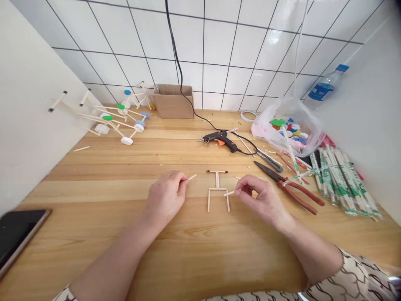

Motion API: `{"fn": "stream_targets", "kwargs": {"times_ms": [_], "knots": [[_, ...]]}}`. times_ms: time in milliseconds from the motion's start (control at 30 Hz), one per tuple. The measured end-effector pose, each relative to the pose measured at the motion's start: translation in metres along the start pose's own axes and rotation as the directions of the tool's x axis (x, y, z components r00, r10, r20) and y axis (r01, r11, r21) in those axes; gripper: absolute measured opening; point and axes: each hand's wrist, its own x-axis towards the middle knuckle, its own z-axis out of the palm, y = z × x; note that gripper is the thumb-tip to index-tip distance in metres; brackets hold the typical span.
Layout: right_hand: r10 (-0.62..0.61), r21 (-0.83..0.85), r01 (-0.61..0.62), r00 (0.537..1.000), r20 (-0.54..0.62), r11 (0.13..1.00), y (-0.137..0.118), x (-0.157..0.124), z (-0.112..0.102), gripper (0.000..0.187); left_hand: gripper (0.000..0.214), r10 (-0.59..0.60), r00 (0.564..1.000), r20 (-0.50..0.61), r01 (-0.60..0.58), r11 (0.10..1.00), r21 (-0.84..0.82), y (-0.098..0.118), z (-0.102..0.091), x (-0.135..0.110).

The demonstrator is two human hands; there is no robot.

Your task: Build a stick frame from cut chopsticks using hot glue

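A small frame of wooden sticks (217,189) lies flat on the table between my hands, with a black-tipped crossbar at its far end and two legs toward me. To its left, my left hand (166,195) pinches a short wooden stick (192,177) between thumb and forefinger. On the other side, my right hand (261,197) pinches another short wooden stick (229,193), whose tip overlaps the frame's right leg in view; whether it touches I cannot tell. Part of one more stick (237,177) shows just beyond my right hand.
Beyond the frame lies a black glue gun (221,139) with its cord. Red-handled pliers (290,188), a utility knife (270,160), wrapped chopsticks (344,179) and a bag of bottle caps (290,127) fill the right. At left are wheeled stick models (122,121), a cardboard box (173,102) and a phone (21,234).
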Motion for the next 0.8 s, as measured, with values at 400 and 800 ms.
{"fn": "stream_targets", "kwargs": {"times_ms": [400,800], "knots": [[-0.078,0.046,0.075,0.995,0.062,0.996,0.002,-0.012,0.018,0.009,0.017,0.273,0.943,-0.190,-0.303,0.940,-0.157,0.019,0.002,-0.010],[-0.063,0.107,0.056,0.996,0.059,0.993,0.000,-0.016,0.024,0.010,0.013,0.332,0.943,0.021,-0.286,0.842,-0.458,0.030,0.026,-0.029]]}}
